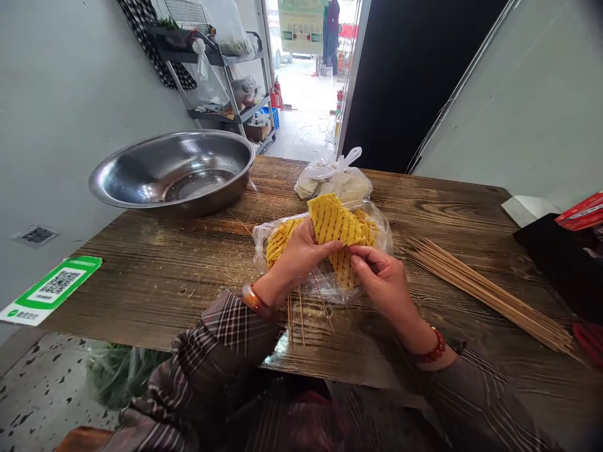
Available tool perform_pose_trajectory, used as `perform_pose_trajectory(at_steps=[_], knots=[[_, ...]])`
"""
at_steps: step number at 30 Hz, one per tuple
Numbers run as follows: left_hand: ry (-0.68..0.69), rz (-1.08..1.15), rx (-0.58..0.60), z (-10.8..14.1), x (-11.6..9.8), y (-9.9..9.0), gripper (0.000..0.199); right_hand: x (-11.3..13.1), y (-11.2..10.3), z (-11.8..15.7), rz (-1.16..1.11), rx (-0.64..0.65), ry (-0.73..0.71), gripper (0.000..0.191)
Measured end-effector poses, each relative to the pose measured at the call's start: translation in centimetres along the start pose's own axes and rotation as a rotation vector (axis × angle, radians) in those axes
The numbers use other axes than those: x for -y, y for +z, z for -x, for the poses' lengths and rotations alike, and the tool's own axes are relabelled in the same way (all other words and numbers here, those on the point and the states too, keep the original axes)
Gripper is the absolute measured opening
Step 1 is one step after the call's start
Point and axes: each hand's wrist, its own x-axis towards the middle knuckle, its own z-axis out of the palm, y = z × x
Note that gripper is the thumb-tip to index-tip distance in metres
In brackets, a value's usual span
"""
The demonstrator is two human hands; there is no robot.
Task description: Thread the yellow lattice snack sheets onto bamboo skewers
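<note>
My left hand (304,251) is closed round a folded yellow food sheet (334,220), cut with rows of slits and looking like dried tofu. It is held up above the table, with a lower flap hanging down. My right hand (380,271) pinches at the near right edge of the same sheet with thumb and forefinger; whether a skewer tip is between them I cannot tell. Behind and below lies an opened clear plastic bag (384,232) with more yellow pieces (280,242). Several thin bamboo skewers (301,317) lie below my left wrist, their far ends hidden.
A bundle of bamboo skewers (490,295) lies on the wooden table (179,289) at the right. A large steel basin (188,204) stands back left, a tied plastic bag (336,179) behind the food. A black box (551,251) is far right, a green QR card (56,285) left.
</note>
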Motion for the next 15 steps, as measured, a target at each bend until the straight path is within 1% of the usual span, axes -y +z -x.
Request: perform_pose_trajectory(at_steps=[4,10,15], knots=[[-0.012,-0.028,-0.019,0.07,0.02,0.13,0.053,-0.10,0.13,-0.05,-0.007,-0.002,0.011,0.020],[-0.008,0.000,0.013,0.14,0.00,0.30,0.054,-0.24,0.35,-0.11,-0.035,-0.030,0.024,0.019],[0.005,-0.040,-0.002,0.13,0.41,0.27,0.055,-0.12,0.55,-0.11,-0.070,-0.058,0.045,0.020]])
